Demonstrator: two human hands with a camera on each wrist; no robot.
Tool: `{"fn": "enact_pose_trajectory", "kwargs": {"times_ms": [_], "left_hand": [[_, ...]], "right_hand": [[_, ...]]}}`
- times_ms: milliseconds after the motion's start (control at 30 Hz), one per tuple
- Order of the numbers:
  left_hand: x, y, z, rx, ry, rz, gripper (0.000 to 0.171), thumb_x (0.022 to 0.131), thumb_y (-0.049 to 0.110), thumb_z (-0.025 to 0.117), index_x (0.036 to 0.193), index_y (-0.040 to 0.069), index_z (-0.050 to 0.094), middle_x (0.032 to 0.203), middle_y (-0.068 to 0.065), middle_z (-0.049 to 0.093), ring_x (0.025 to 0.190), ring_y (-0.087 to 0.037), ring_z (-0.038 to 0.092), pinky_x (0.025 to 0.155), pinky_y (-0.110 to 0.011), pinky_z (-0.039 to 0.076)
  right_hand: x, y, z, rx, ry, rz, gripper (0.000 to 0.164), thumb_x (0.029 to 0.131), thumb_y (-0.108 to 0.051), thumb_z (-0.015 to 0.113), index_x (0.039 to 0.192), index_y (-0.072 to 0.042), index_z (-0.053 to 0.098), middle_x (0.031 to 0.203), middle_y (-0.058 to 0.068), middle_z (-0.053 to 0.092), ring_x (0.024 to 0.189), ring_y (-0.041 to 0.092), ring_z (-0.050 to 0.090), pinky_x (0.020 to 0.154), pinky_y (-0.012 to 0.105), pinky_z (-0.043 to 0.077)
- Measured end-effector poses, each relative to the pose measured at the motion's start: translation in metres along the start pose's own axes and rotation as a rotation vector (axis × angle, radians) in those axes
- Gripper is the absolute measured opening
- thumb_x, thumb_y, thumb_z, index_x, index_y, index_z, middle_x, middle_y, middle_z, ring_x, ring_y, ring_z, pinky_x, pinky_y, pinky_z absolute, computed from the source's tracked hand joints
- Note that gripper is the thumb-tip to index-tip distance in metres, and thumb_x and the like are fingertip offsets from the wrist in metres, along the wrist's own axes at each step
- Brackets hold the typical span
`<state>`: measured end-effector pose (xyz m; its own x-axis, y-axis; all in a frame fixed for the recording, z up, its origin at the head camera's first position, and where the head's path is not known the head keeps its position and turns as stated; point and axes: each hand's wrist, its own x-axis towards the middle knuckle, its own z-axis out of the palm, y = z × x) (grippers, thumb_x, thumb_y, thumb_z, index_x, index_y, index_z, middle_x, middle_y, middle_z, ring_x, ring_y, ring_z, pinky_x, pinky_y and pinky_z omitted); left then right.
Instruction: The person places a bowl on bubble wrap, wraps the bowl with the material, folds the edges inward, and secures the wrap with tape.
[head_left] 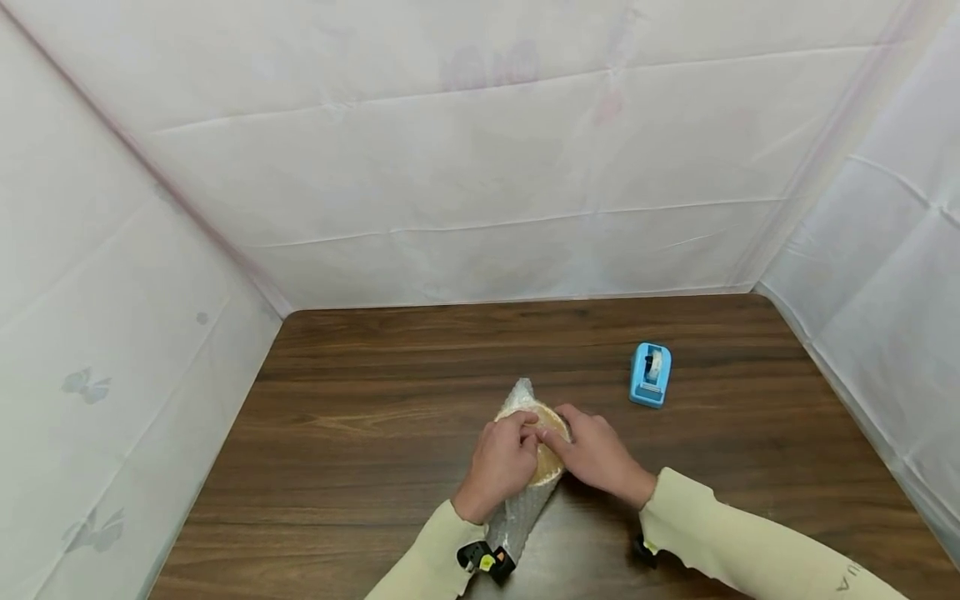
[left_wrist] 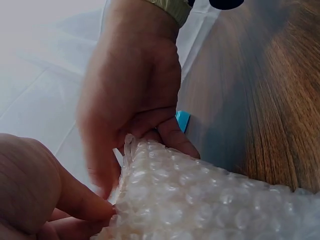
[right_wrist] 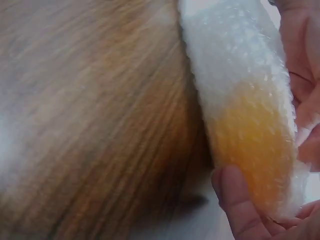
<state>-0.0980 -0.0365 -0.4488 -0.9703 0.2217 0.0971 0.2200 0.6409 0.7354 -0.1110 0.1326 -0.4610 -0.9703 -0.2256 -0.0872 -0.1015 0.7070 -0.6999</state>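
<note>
A sheet of bubble wrap (head_left: 517,521) is folded around a round, tan-topped object (head_left: 546,468); through the plastic it shows orange-yellow in the right wrist view, and its exact kind cannot be told. My left hand (head_left: 501,460) lies over the left side, its thumb and fingertips pinching the wrap at the upper edge. From the right, my right hand (head_left: 603,457) grips the wrapped object, thumb on top and fingers curled round the far side. In the right wrist view its fingers (right_wrist: 237,200) press the wrap's lower end. Both hands' fingertips nearly meet over the object.
A light-blue tape dispenser (head_left: 650,375) with a roll of tape stands behind and to the right of the hands. The dark wooden table (head_left: 360,467) meets white sheeting (head_left: 465,183) at the back and both sides.
</note>
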Motion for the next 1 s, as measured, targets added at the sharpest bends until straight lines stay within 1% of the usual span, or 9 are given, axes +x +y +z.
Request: {"fn": "enact_pose_trajectory", "kwargs": {"times_ms": [200,300,433,533,633,700,767,867,1000], "left_hand": [[0.0,0.0,-0.001,-0.011,-0.014,-0.015,0.028,0.094,0.002,0.063,0.12,-0.005,0.072,0.064,0.002,0.065,0.054,-0.002,0.043,0.055,-0.021,0.042],[-0.001,-0.001,-0.002,-0.027,-0.016,-0.027,0.031,0.094,0.0,0.061,0.123,-0.006,0.07,0.062,0.002,0.062,0.052,-0.003,0.042,0.052,-0.021,0.041],[-0.002,-0.001,0.0,-0.055,0.014,-0.051,0.031,0.093,-0.002,0.059,0.122,-0.004,0.07,0.071,-0.003,0.072,0.054,-0.002,0.047,0.053,-0.021,0.043],[-0.003,-0.002,0.001,-0.103,0.063,-0.063,0.027,0.093,-0.002,0.059,0.118,-0.003,0.07,0.082,-0.005,0.079,0.064,-0.005,0.063,0.059,-0.02,0.049],[-0.003,-0.002,-0.001,-0.195,0.123,-0.064,0.02,0.094,-0.003,0.06,0.111,-0.003,0.071,0.086,-0.009,0.081,0.075,-0.013,0.074,0.066,-0.02,0.054],[-0.005,-0.001,-0.007,-0.243,0.168,-0.072,0.014,0.094,-0.002,0.063,0.105,-0.002,0.072,0.087,-0.009,0.08,0.081,-0.016,0.076,0.07,-0.02,0.056],[-0.009,0.0,-0.018,-0.258,0.217,-0.092,0.01,0.094,0.001,0.067,0.101,0.0,0.074,0.086,-0.009,0.079,0.078,-0.015,0.073,0.068,-0.02,0.056],[-0.02,-0.003,-0.038,-0.197,0.265,-0.142,0.006,0.094,0.007,0.071,0.095,0.007,0.077,0.084,-0.003,0.077,0.074,-0.008,0.067,0.067,-0.021,0.054],[-0.041,-0.016,-0.059,-0.07,0.245,-0.231,0.005,0.094,0.017,0.073,0.093,0.015,0.077,0.083,0.003,0.074,0.072,-0.004,0.061,0.067,-0.023,0.051]], "right_hand": [[0.0,-0.001,-0.001,0.088,-0.04,0.044,0.045,0.1,-0.037,0.07,0.131,-0.004,0.064,0.073,-0.001,0.067,0.053,0.009,0.059,0.051,0.027,0.049],[0.001,0.0,0.001,0.115,-0.039,0.046,0.043,0.099,-0.033,0.071,0.131,-0.004,0.064,0.076,0.0,0.068,0.051,0.009,0.06,0.049,0.027,0.05],[0.001,-0.001,0.002,0.13,-0.034,0.046,0.042,0.099,-0.028,0.072,0.131,-0.003,0.064,0.077,0.002,0.069,0.05,0.009,0.061,0.048,0.027,0.052],[0.0,-0.002,0.002,0.115,-0.024,0.045,0.038,0.099,-0.022,0.072,0.13,-0.002,0.065,0.078,0.002,0.07,0.052,0.009,0.061,0.049,0.026,0.052],[0.001,-0.001,0.003,0.082,0.0,0.039,0.035,0.098,-0.016,0.071,0.129,-0.001,0.066,0.081,0.002,0.072,0.057,0.007,0.061,0.054,0.025,0.051],[0.0,0.0,0.003,0.076,0.005,0.04,0.034,0.098,-0.014,0.071,0.129,0.0,0.066,0.082,0.002,0.072,0.059,0.007,0.061,0.056,0.024,0.051],[0.0,0.001,0.004,0.075,0.005,0.038,0.034,0.098,-0.014,0.071,0.129,0.0,0.067,0.082,0.001,0.073,0.059,0.007,0.062,0.057,0.024,0.052],[0.0,0.001,0.003,0.083,0.006,0.034,0.035,0.098,-0.014,0.07,0.129,0.0,0.066,0.081,0.0,0.073,0.059,0.006,0.062,0.058,0.024,0.053],[0.0,0.002,0.003,0.058,0.035,0.018,0.034,0.098,-0.014,0.07,0.128,0.001,0.067,0.082,0.0,0.075,0.062,0.004,0.062,0.064,0.025,0.054]]}}
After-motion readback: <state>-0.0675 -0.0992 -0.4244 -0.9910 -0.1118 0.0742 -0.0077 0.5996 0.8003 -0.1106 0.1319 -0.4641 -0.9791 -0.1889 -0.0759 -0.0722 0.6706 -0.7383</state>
